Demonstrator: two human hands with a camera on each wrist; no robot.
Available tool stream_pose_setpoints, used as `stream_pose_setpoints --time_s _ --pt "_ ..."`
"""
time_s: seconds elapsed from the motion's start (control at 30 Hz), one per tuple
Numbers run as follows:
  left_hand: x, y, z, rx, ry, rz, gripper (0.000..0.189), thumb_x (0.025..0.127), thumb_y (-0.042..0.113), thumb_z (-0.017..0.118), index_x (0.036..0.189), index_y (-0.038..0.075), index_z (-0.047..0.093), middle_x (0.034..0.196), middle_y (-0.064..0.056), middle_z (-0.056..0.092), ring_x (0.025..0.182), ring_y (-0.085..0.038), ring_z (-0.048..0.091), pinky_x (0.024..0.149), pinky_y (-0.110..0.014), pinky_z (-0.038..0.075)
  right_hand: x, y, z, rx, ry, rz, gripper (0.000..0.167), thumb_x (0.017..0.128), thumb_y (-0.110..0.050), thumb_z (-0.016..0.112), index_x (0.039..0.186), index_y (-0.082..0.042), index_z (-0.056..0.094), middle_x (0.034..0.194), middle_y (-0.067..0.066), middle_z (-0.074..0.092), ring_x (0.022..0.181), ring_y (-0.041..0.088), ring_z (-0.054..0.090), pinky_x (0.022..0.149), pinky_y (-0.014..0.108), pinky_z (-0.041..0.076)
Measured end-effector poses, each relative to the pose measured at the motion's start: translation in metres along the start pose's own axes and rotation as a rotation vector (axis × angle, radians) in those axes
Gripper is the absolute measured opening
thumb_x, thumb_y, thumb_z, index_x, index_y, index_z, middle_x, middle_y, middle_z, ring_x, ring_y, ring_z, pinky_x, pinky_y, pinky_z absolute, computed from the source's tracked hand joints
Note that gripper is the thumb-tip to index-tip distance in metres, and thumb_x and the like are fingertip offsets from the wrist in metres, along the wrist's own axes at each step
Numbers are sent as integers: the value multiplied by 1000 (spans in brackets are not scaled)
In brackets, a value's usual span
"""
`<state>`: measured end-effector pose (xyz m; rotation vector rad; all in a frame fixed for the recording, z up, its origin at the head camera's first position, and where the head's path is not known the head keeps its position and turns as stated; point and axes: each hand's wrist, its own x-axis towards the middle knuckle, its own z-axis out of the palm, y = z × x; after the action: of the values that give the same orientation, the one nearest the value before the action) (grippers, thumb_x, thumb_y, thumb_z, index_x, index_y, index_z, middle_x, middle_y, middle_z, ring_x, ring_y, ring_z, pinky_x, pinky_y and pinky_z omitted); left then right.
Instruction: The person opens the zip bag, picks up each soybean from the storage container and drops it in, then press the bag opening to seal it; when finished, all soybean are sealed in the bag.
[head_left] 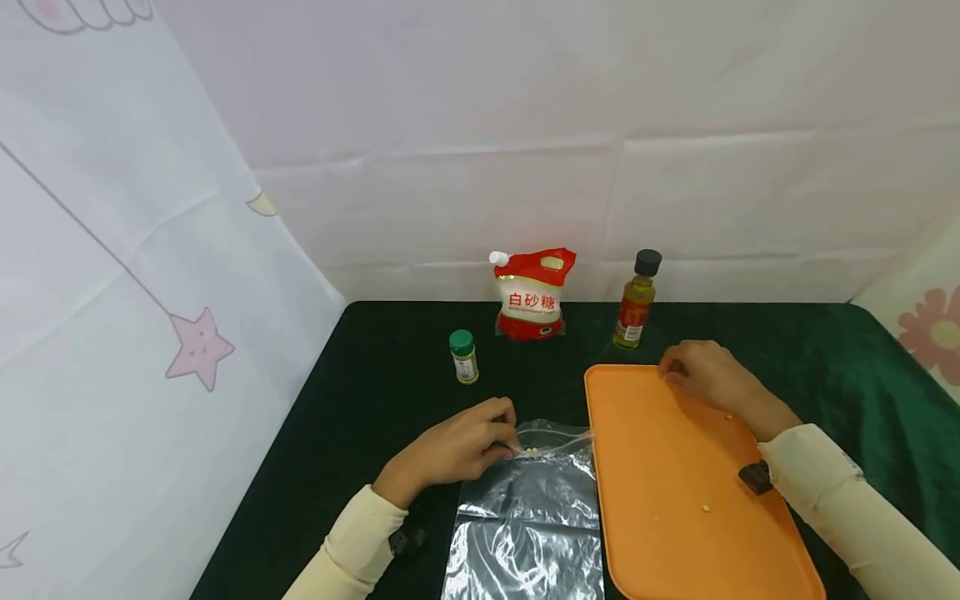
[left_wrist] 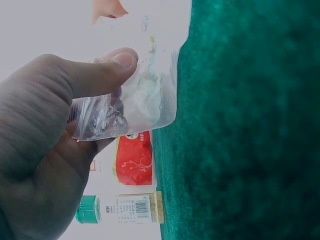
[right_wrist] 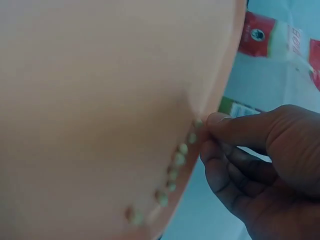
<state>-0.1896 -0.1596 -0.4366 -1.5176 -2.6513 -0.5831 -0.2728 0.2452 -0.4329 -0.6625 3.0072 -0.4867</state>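
Observation:
My left hand (head_left: 465,442) pinches the mouth of a clear zip-lock bag (head_left: 525,533) between thumb and fingers. In the head view, several small pale yellow beans (head_left: 532,452) show at that mouth, beside the tray's left edge. The right hand (head_left: 708,379) holds the far rim of an orange tray (head_left: 652,467), thumb on its inner side. In the right wrist view, a row of beans (right_wrist: 179,158) lies along the tray's rim, close to the thumb and fingertips. Another bean (head_left: 706,508) sits on the tray's middle.
Behind the bag stand a small green-capped shaker jar (head_left: 464,358) and a red and white sugar pouch (head_left: 531,296). An oil bottle with a black cap (head_left: 636,300) is just beyond the tray. A dark green cloth (head_left: 382,375) covers the table, with pale curtains behind.

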Motion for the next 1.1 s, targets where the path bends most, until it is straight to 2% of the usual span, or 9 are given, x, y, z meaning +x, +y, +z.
stream_pose_setpoints --time_s 0.17,0.43,0.67,0.77,0.83,0.9,1.0,1.07,1.1 --pt "0 -2 1 -4 3 15 8 93 12 74 100 14 76 106 5 52 93 -4 47 80 -14 44 2 -7 8 -46 0 -1 7 91 -1 70 98 -3 73 91 8 67 78 20 58 75 45 56" --pt "1 -1 -1 -6 12 18 9 92 11 74 100 14 76 105 5 52 93 -4 47 80 -14 45 3 -3 6 20 -12 107 6 95 -9 68 97 -3 70 82 4 61 69 20 53 62 34 50" --pt "1 -1 0 -5 4 2 8 93 11 74 100 14 76 106 5 52 93 -4 47 80 -14 44 1 -1 8 -57 11 38 4 93 -5 69 94 -2 71 84 6 63 70 19 53 63 37 51" --pt "1 -1 0 -3 8 2 8 93 11 74 100 14 76 106 5 52 93 -4 47 80 -14 44 1 -4 7 -27 14 37 5 94 -6 68 96 -3 71 85 6 63 71 20 53 64 38 52" --pt "1 -1 0 -5 8 4 8 93 11 74 100 14 76 106 5 52 93 -4 47 80 -15 45 -1 -7 6 82 12 63 9 96 -12 67 100 -5 71 88 5 65 76 21 56 69 38 53" --pt "0 -1 0 -8 7 6 8 93 11 74 100 14 76 106 5 52 93 -4 47 80 -14 45 -4 -10 5 307 4 103 17 98 -22 67 107 -8 71 92 5 67 82 23 59 74 40 54" --pt "0 -1 1 -8 5 6 9 93 11 74 101 14 76 106 5 52 93 -4 47 80 -14 45 -11 -11 5 804 -2 97 30 100 -28 65 118 -4 67 101 6 67 91 24 61 84 36 55" --pt "0 -1 1 -5 5 4 9 93 11 74 101 14 76 106 5 51 93 -4 47 80 -14 44 -15 -11 6 1154 -38 41 30 102 -22 61 122 1 62 105 10 64 94 23 61 88 32 55" --pt "0 -1 1 -4 5 3 9 93 11 74 101 14 76 106 5 51 93 -4 47 80 -14 44 -16 -11 8 1284 -63 -3 27 104 -17 57 122 4 60 105 11 63 95 22 61 89 29 54"
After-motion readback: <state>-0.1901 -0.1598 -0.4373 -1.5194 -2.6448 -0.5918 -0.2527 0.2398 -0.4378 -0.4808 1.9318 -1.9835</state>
